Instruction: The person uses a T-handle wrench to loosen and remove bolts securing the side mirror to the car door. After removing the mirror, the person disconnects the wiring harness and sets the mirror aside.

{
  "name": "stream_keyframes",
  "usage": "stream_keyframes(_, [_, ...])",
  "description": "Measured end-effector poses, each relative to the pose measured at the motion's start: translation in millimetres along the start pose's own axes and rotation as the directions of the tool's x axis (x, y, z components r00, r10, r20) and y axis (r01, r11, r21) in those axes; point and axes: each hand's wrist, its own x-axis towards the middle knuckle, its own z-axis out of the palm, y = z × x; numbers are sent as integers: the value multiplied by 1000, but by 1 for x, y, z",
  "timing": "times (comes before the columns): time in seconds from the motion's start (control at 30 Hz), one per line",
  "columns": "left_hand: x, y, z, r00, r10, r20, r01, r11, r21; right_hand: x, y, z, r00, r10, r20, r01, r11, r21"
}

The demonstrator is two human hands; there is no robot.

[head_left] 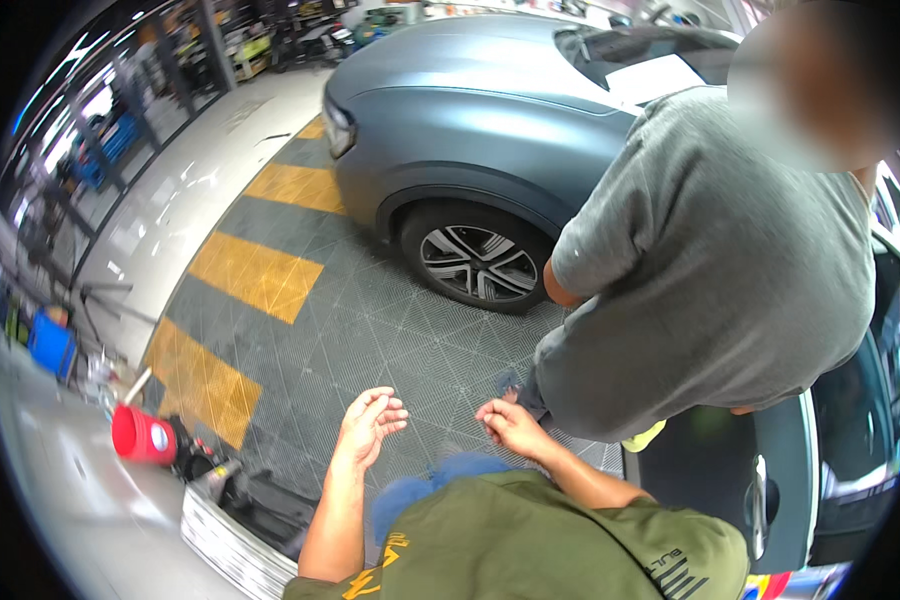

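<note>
My left hand (372, 428) is raised in front of my body with its fingers loosely bent and apart, and no object shows in it. To its right, my right hand (513, 428) has its fingers curled in toward the thumb; whether anything small sits between them is hidden. Neither hand touches the grey-blue car (490, 120) ahead, whose front wheel (480, 263) stands beyond my hands. Close on my right, a person in a grey T-shirt (710, 260) leans near that wheel, the nearer arm partly hidden behind the shirt.
Below lies a dark ribbed tile floor (340, 370) with yellow blocks (255, 275). A red bucket (142, 435) stands at left, near a black and silver part (240, 520). An open car door (785, 480) is at right. White paper (655, 80) rests on the car.
</note>
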Motion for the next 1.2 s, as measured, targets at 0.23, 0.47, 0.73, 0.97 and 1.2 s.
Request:
stream_keyframes(0.23, [250,144,-31,990,-113,87,113,994,9,184,-113,-46,996,-50,-72,43,995,-87])
stream_keyframes(0.47, [514,182,56,813,-449,371,390,893,224,305,-138,-97,875,-55,-480,46,998,-30])
stream_keyframes(0.73, [656,176,293,430,-621,655,413,781,469,306,-169,-159,535,117,-836,-46,993,110])
stream_keyframes(0.97, [679,65,483,63,-715,696,464,639,614,297,-180,-227,264,231,-937,22,969,245])
stream_keyframes(1.2, [715,-36,717,101,-594,798,275,788,552,284,-209,-314,56,393,-918,163,903,397])
